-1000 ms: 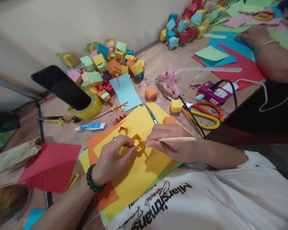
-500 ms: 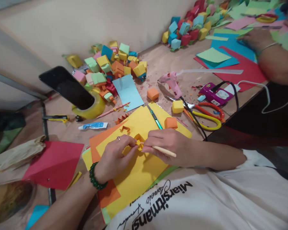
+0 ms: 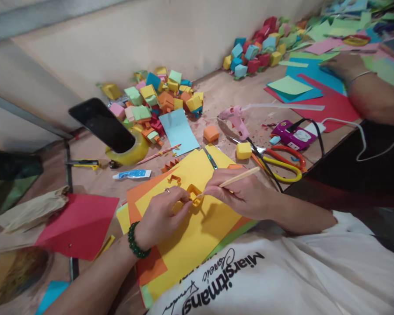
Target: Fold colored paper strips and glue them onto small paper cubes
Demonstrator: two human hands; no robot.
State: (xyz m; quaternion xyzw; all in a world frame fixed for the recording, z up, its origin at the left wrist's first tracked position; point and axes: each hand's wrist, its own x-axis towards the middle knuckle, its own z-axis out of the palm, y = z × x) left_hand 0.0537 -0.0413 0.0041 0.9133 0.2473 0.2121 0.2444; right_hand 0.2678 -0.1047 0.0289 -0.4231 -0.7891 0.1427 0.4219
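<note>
My left hand pinches a small folded yellow paper box, open at the top, over a stack of yellow sheets. In my right hand is a thin wooden stick, held like a pen, its tip at the box's edge. A cut orange paper strip lies just beyond my left hand. Past my right hand lies a green utility knife, partly on the yellow paper. An orange piece beside my right hand is mostly hidden by it.
A phone leans in a tape roll at the left. Behind are piled paper cubes. Scissors, a pink glue gun and a purple power adapter lie right. Another person's hand rests on coloured paper.
My right hand has lifted and turned slightly, so the stick now points up to the right. The box's opening shows more clearly. The whole view has shifted a little.
</note>
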